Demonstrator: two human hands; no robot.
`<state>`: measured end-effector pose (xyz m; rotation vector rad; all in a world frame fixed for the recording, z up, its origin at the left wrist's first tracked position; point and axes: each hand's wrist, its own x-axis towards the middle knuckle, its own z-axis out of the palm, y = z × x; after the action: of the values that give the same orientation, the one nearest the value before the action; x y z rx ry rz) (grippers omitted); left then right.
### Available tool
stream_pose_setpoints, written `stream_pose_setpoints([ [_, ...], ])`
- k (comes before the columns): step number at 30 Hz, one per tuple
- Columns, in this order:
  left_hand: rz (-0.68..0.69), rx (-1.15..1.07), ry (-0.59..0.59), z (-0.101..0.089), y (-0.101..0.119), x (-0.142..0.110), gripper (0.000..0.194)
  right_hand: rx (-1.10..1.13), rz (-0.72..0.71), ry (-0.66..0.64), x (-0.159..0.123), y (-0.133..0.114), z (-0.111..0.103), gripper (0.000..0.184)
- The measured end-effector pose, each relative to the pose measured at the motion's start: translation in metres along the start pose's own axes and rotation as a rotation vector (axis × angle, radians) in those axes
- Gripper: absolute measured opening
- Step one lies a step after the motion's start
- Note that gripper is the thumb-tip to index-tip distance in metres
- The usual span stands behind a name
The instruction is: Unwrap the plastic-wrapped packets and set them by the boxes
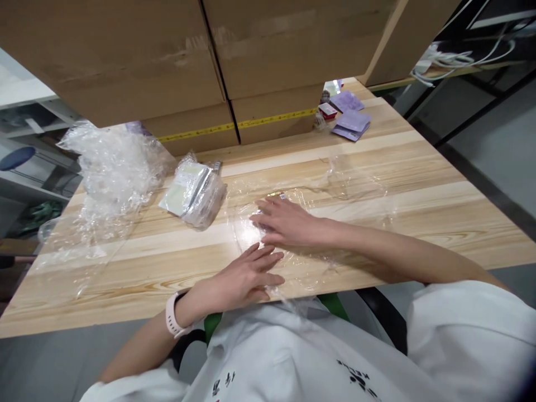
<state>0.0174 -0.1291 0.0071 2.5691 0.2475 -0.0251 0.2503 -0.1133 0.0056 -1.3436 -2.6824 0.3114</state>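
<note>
A sheet of clear plastic film (347, 192) lies spread and wrinkled on the wooden table in front of me. My right hand (288, 222) rests palm down on the film, fingers stretched out and a little apart. Beneath those fingers is a small dark item (276, 195) with a gold edge and a white label; the hand hides most of it, so I cannot tell its kind. My left hand (249, 276) is just nearer to me, its fingers spread above the film close to the table's front edge. A pale pink band circles the left wrist.
Left of the hands sits a clear-wrapped bundle of flat packs (195, 190). Beyond it is a heap of crumpled plastic film (117, 162). Large cardboard boxes (276, 120) stand along the back. Purple sachets (354, 121) and a small red box (328, 110) lie at the back right.
</note>
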Motion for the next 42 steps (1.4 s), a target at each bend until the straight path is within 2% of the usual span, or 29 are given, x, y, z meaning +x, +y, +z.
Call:
stream_pose_setpoints([
  [3, -0.026, 0.026, -0.031, 0.008, -0.003, -0.013, 0.030, -0.061, -0.029, -0.028, 0.012, -0.007, 0.020, 0.025],
  [6, -0.010, -0.024, -0.067, -0.001, -0.005, -0.023, 0.023, 0.103, -0.047, -0.008, 0.011, -0.001, 0.020, 0.016],
  [8, 0.005, -0.061, -0.092, -0.014, -0.003, -0.024, 0.023, 0.351, -0.038, -0.003, 0.006, 0.007, 0.008, 0.012],
  [11, 0.009, -0.109, -0.106, -0.034, 0.004, -0.013, 0.029, 0.732, 0.053, 0.058, -0.005, 0.026, -0.020, 0.004],
  [14, -0.048, -0.116, -0.030, -0.042, 0.008, 0.007, 0.039, 0.852, 0.126, 0.189, -0.018, 0.051, -0.042, 0.016],
  [16, -0.104, -0.053, 0.068, -0.036, 0.003, 0.022, 0.038, 0.791, 0.128, 0.176, -0.025, 0.064, -0.043, 0.019],
  [18, -0.137, 0.055, 0.131, -0.023, -0.009, 0.036, 0.028, 0.691, 0.050, 0.059, -0.028, 0.073, -0.035, 0.021],
  [20, -0.172, 0.174, 0.126, -0.009, -0.024, 0.045, 0.022, 0.567, -0.070, -0.071, -0.029, 0.077, -0.022, 0.033],
  [23, -0.233, 0.259, 0.023, 0.004, -0.042, 0.048, 0.057, 0.356, -0.175, -0.164, -0.026, 0.078, -0.008, 0.055],
  [25, -0.242, 0.247, -0.039, 0.005, -0.047, 0.046, 0.073, 0.235, -0.198, -0.176, -0.023, 0.077, -0.008, 0.059],
  [27, -0.247, 0.236, -0.076, 0.004, -0.049, 0.043, 0.083, 0.113, -0.205, -0.181, -0.018, 0.074, -0.013, 0.052],
  [30, -0.269, 0.239, -0.107, 0.004, -0.050, 0.040, 0.094, -0.113, -0.187, -0.169, -0.011, 0.066, -0.023, 0.023],
  [32, -0.265, 0.252, -0.084, 0.007, -0.052, 0.038, 0.095, -0.236, -0.192, -0.139, -0.010, 0.063, -0.025, 0.013],
  [35, -0.246, 0.268, 0.038, 0.011, -0.056, 0.038, 0.080, -0.281, -0.215, -0.061, -0.017, 0.062, -0.021, 0.011],
  [37, -0.226, 0.242, 0.171, 0.011, -0.056, 0.041, 0.049, -0.187, -0.196, -0.019, -0.028, 0.064, -0.017, 0.011],
  [39, -0.210, 0.176, 0.306, 0.009, -0.054, 0.045, 0.016, 0.011, -0.117, 0.023, -0.043, 0.067, -0.015, 0.016],
  [42, -0.289, 0.001, 0.427, 0.001, -0.047, 0.052, 0.018, 0.405, 0.121, 0.194, -0.064, 0.076, -0.018, 0.026],
])
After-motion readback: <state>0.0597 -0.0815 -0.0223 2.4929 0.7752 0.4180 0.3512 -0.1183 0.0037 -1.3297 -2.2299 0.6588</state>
